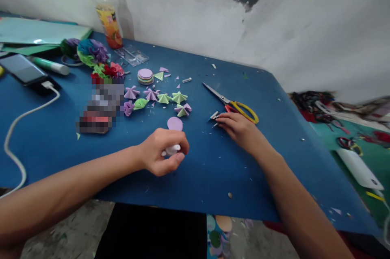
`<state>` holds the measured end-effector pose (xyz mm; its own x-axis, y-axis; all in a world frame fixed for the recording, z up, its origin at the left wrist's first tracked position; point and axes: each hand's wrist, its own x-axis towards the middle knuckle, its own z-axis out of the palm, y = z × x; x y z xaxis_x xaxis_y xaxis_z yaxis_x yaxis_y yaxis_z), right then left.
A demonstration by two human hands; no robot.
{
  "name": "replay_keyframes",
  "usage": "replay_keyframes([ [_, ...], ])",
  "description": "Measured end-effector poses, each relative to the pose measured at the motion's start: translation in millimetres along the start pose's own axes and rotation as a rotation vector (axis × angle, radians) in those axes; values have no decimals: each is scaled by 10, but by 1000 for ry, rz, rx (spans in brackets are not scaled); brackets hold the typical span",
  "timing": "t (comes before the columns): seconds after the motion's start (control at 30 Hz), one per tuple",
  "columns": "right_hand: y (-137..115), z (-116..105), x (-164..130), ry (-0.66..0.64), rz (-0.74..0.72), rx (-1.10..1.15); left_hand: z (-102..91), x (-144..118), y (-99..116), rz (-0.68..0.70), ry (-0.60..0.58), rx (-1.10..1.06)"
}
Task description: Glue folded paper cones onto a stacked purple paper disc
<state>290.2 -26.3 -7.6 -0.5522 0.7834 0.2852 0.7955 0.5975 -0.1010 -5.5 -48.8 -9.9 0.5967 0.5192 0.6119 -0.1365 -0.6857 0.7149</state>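
Note:
My left hand (163, 151) rests on the blue table (198, 177), fingers curled round a small white tube-like object (172, 150). A lilac paper circle (174, 123) lies just beyond it. My right hand (239, 129) lies flat on the table, its fingertips touching a small dark and white piece (213, 116). Scissors with yellow and red handles (234, 104) lie right behind that hand. Several folded lilac and green paper petals (170, 98) and a stack of paper circles (145, 76) sit further back.
A phone (22, 68) on a white cable (18, 129), a marker (50, 66), a bunch of paper flowers (91, 53), a drink bottle (106, 15) and a clear plastic case (131, 55) stand at the back left. Paper scraps dot the table. The table's right edge meets cluttered green flooring.

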Motion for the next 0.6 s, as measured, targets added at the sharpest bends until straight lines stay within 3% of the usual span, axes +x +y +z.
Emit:
replay_keyframes([
  [0.3, -131, 27, 77, 73, -92, -108, -35, 12, 17, 181, -94, 176],
  [0.47, -367, 29, 121, 118, -88, -16, -34, -4, 10, 207, -143, 237],
  [0.6, -461, 13, 128, 103, -89, 116, -8, -17, 15, 142, -109, 132],
])
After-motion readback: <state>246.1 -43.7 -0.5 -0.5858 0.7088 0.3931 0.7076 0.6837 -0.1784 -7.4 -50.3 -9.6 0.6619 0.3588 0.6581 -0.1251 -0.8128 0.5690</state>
